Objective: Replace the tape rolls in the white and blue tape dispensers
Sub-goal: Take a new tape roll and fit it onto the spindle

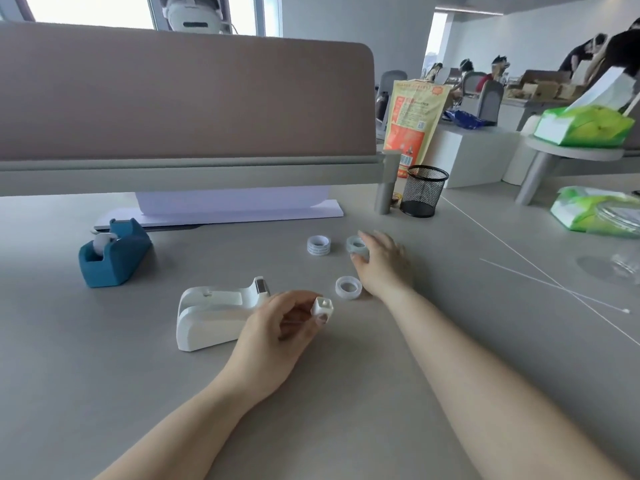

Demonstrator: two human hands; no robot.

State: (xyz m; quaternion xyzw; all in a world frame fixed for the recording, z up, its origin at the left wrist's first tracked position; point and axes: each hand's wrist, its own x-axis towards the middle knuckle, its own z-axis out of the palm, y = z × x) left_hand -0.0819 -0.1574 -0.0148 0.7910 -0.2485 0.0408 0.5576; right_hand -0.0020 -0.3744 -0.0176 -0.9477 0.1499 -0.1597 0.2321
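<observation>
The white tape dispenser (211,315) lies on the grey desk in front of me, its roll slot empty. My left hand (277,336) sits beside it and pinches the small white spool core (322,307) between thumb and fingers. My right hand (381,263) reaches over a pale tape roll (355,244), with fingers and thumb touching its sides. A clear roll (348,287) lies flat by my right wrist. Another white roll (318,244) lies further left. The blue tape dispenser (116,254) stands at the left with a roll in it.
A beige desk divider (187,98) rises behind, with white paper (239,206) under it. A black mesh pen cup (423,190) and an orange bag (414,119) stand at the back right. Green wipe packs (588,211) and thin white sticks (554,287) lie to the right.
</observation>
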